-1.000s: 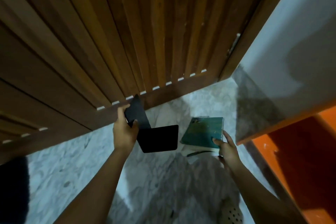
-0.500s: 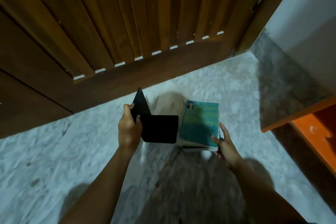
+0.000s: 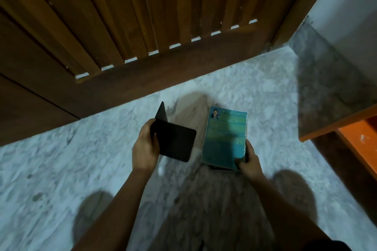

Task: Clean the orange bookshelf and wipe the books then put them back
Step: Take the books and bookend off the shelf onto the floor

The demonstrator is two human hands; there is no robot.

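My left hand (image 3: 145, 146) grips a black L-shaped bookend (image 3: 174, 141) by its bend, one flap pointing up and the other lying flat. My right hand (image 3: 249, 159) holds a teal-covered book (image 3: 224, 138) by its near right corner, thumb on the cover, low over the marble floor. Something dark shows under the book's near edge; I cannot tell what it is. A corner of the orange bookshelf (image 3: 350, 134) shows at the right edge.
A brown slatted wooden door (image 3: 142, 26) fills the top of the view. Grey-white marble floor (image 3: 61, 169) spreads below, with shadows falling on it. A pale wall (image 3: 346, 16) with a dark skirting rises at the right, above the shelf.
The view has tilted down toward the floor. Both hands have lowered with the bookend and the book, and the book now lies flatter and closer to the floor.
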